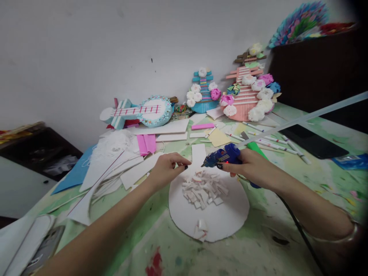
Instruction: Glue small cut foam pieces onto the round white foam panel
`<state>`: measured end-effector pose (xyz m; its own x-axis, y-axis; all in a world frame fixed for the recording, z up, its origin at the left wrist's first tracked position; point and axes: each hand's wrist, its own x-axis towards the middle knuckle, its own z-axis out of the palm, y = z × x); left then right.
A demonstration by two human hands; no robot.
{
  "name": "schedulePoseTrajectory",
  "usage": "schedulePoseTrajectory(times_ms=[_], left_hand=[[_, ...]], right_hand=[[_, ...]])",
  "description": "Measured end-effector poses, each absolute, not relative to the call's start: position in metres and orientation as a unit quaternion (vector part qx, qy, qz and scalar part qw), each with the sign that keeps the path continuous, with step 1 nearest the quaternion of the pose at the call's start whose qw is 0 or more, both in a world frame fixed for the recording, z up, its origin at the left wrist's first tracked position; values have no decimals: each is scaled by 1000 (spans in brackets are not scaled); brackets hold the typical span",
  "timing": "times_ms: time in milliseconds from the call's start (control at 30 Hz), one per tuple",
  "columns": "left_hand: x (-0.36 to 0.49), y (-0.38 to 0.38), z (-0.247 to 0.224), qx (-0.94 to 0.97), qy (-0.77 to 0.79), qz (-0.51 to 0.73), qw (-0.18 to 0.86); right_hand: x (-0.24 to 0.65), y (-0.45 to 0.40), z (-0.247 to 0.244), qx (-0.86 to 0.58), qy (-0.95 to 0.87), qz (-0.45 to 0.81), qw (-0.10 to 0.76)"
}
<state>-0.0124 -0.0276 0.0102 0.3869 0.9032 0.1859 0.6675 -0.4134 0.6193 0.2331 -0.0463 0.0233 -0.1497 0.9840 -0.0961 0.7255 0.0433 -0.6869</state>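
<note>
My right hand [244,166] is wrapped round a blue hot glue gun [227,153], and a long translucent glue stick [304,115] sticks out of its back end. The gun's nozzle points left, towards the fingertips of my left hand [171,166]. Thumb and forefinger of that hand are drawn together in a pinch; whatever sits between them is too small to make out. Below both hands lies a round white board [235,214]. Heaped on it are many small white cut pieces [202,191], with a few curled ones [201,227] near its front edge. A white strip [199,153] extends behind the board.
Along the wall stand a light-blue banjo-like model [152,111], a blue flowered one [204,96] and a pink flowered one [244,99]. Marker pens [273,140] and a black phone [313,141] lie right. White scraps [115,147] and pink paper [146,143] lie left.
</note>
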Motion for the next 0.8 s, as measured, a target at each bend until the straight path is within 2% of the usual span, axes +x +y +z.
schedulePoseTrajectory(times_ms=[200, 367, 567, 800], left_hand=[[-23, -101, -1, 788, 474, 269, 285], [-19, -146, -23, 818, 459, 227, 262], [-7, -149, -24, 891, 398, 129, 175], [-5, -135, -22, 859, 426, 121, 258]], right_hand=[[235, -46, 23, -569, -712, 319, 259], [233, -49, 29, -582, -703, 320, 254], [234, -46, 24, -564, -713, 314, 274], [234, -45, 24, -567, -714, 300, 280]])
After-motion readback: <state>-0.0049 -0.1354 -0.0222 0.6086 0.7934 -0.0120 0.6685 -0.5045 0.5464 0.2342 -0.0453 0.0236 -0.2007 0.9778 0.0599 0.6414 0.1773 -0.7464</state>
